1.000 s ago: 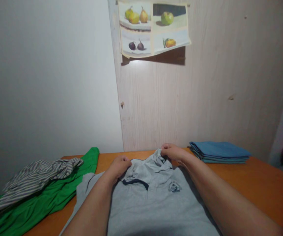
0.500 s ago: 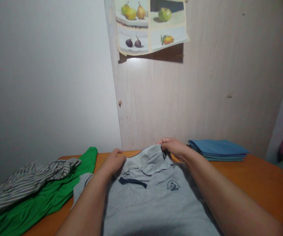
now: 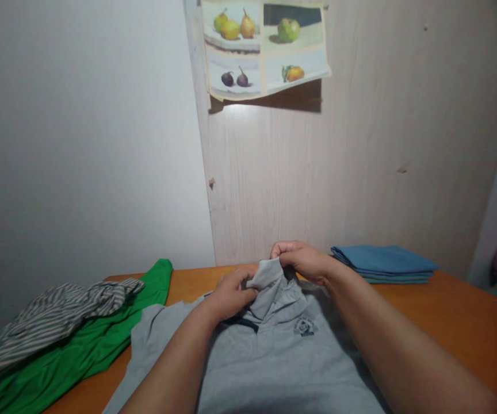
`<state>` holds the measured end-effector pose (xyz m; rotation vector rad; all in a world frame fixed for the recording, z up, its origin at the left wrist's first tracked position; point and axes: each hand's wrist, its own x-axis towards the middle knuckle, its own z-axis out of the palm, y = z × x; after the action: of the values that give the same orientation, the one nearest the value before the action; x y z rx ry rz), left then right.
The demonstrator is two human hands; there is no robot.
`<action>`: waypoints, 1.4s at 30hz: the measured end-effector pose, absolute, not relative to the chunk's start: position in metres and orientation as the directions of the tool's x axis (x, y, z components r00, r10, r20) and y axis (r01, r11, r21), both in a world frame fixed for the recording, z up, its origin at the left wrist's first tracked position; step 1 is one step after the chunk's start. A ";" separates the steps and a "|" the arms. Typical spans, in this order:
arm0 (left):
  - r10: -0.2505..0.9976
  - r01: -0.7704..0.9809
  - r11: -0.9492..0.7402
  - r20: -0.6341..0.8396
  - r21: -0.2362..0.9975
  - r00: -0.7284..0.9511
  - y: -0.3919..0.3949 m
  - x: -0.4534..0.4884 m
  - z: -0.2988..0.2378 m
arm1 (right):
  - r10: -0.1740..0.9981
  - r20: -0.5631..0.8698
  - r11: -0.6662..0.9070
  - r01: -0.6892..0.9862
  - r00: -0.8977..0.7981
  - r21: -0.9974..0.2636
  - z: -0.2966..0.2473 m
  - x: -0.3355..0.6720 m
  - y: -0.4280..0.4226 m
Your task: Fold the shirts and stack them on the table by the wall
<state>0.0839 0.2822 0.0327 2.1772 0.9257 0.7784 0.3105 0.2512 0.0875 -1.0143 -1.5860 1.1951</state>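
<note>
A light grey polo shirt (image 3: 274, 362) lies front up on the orange-brown table, with a dark printed emblem on its chest and a dark strip at the neck opening. Its collar (image 3: 270, 276) stands raised and crumpled between my hands. My right hand (image 3: 302, 260) is closed on the collar's upper right part. At the collar's left side, my left hand (image 3: 233, 294) pinches the fabric between thumb and fingers. Part of the dark neck strip is hidden behind my left hand.
On the left of the table (image 3: 459, 333), a striped garment (image 3: 67, 310) lies over a green cloth (image 3: 84, 368). Folded blue fabric (image 3: 382, 261) is stacked at the back right. Behind the table rises a wall with a fruit poster (image 3: 266, 49).
My left hand has moved right along the collar, closer to my right hand. The collar is now bunched into a peak, and the left sleeve shows more. My right hand has barely shifted.
</note>
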 end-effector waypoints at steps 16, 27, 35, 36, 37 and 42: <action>0.747 0.887 -0.462 0.538 0.000 0.390 0.265 0.083 0.056 | 0.934 0.253 0.342 0.839 -0.254 -0.422 0.086 0.308 0.250; 0.850 0.908 -0.419 0.345 -0.016 0.398 0.270 0.072 0.067 | 0.926 0.370 0.111 0.990 -0.071 -0.086 0.083 0.285 0.243; 0.884 0.963 -0.262 0.384 -0.062 0.265 0.277 0.057 0.075 | 0.938 0.348 0.034 0.993 0.007 -0.111 0.069 0.283 0.252; 0.888 0.968 -0.243 0.388 -0.060 0.246 0.278 0.056 0.075 | 0.936 0.352 0.035 0.993 0.008 -0.115 0.069 0.283 0.252; 0.897 0.971 -0.235 0.378 -0.034 0.230 0.279 0.056 0.074 | 0.935 0.354 0.038 0.992 0.007 -0.120 0.068 0.282 0.253; 0.951 0.840 -0.298 0.212 0.453 0.223 0.289 0.052 0.064 | 0.938 0.345 0.035 0.981 0.033 -0.189 0.065 0.285 0.257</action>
<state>0.0516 0.2886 0.0639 2.2553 1.6927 0.6666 0.2855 0.2565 0.0650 -1.9429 -1.9455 -0.1576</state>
